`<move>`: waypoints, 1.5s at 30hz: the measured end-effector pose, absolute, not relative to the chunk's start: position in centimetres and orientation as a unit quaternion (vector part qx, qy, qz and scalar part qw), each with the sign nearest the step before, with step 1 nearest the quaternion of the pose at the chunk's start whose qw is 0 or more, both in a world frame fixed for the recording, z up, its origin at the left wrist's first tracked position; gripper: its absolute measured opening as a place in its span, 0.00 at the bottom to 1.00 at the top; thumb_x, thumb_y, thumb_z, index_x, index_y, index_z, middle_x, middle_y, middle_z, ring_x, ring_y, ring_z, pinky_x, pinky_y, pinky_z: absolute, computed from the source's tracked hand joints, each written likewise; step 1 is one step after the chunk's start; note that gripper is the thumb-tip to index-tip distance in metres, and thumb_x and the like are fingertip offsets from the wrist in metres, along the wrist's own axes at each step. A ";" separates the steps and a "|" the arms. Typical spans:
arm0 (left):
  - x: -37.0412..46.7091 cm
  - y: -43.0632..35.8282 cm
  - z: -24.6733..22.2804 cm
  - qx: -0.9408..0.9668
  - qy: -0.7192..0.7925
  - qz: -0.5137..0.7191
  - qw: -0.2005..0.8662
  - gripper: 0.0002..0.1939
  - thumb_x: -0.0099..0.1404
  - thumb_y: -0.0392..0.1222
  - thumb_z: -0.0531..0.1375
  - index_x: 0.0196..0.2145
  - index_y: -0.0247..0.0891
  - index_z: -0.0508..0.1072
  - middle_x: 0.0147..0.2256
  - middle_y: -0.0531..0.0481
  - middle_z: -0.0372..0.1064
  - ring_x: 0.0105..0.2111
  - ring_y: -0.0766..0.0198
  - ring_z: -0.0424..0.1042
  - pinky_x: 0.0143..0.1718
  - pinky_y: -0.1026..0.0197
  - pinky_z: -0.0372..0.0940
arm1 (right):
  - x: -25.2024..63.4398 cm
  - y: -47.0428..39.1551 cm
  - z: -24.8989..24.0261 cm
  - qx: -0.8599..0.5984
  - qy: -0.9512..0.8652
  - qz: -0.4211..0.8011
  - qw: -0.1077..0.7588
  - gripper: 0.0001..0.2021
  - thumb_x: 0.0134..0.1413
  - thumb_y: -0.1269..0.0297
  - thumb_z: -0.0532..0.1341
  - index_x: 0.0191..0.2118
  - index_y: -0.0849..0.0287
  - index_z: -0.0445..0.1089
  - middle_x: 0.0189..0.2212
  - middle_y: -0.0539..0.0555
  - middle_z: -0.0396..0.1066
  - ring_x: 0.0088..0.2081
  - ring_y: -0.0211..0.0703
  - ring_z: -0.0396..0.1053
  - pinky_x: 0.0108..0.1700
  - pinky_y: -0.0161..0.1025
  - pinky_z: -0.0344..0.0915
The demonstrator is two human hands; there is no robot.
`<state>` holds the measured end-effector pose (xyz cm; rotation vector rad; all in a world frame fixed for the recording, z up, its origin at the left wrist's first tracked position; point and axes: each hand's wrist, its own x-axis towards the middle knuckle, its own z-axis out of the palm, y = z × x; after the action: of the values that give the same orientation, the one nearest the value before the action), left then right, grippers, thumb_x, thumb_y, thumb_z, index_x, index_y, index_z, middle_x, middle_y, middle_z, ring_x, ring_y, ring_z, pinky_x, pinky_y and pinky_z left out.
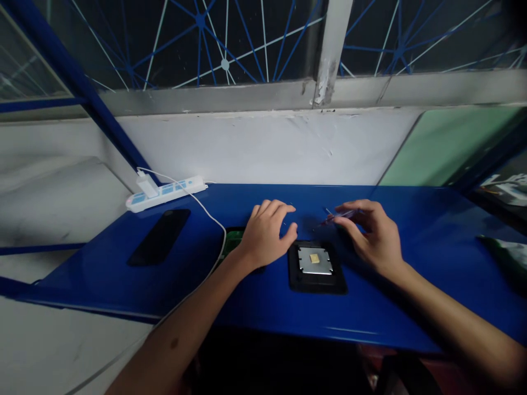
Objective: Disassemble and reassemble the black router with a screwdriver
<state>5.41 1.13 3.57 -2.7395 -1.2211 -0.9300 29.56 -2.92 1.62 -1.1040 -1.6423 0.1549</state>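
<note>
My left hand (267,233) hovers above the desk with thumb and fingers apart and nothing between them. Below its wrist, a green circuit board in a dark casing (233,239) is partly hidden. My right hand (373,233) pinches a small, purplish see-through piece (341,217) between thumb and fingers; its exact kind is too blurred to tell. Between the hands and nearer to me lies a square black housing (319,284), with a silver metal plate (307,266) in its middle and a small yellowish square on that plate. Tiny thin bits lie near my fingertips.
On the blue desk (263,312), a black phone-like slab (160,236) lies at the left. Behind it is a white power strip (167,193) with a plugged-in charger. Its white cable (197,200) runs under my left forearm. A green-and-white packet (504,255) sits far right.
</note>
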 end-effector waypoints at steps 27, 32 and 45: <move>5.8 1.1 3.0 -0.870 -0.395 -0.294 0.030 0.12 0.65 0.31 0.53 0.42 0.40 0.73 0.43 0.49 0.72 0.45 0.55 0.67 0.45 0.53 0.60 | 29.1 -3.0 0.8 -0.451 -0.724 0.086 0.514 0.11 0.58 0.64 0.66 0.44 0.53 0.67 0.40 0.53 0.76 0.36 0.44 0.79 0.38 0.42 0.78; 5.8 1.0 3.1 -0.872 -0.397 -0.284 0.023 0.12 0.65 0.32 0.53 0.42 0.40 0.73 0.43 0.49 0.72 0.45 0.55 0.67 0.45 0.52 0.60 | 29.1 -3.0 0.6 -0.457 -0.720 0.084 0.515 0.11 0.57 0.63 0.66 0.44 0.54 0.67 0.39 0.53 0.76 0.36 0.43 0.80 0.37 0.41 0.78; 6.0 1.3 2.5 -0.875 -0.376 -0.301 0.043 0.11 0.63 0.30 0.54 0.40 0.39 0.73 0.41 0.50 0.74 0.42 0.57 0.68 0.42 0.55 0.59 | 29.2 -2.7 0.6 -0.457 -0.723 0.086 0.512 0.11 0.58 0.63 0.66 0.45 0.53 0.67 0.41 0.53 0.75 0.37 0.44 0.79 0.38 0.41 0.76</move>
<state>6.00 1.26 2.55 -2.6779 -1.1513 -0.9197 29.24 -2.72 0.64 -1.0995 -1.7386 0.2067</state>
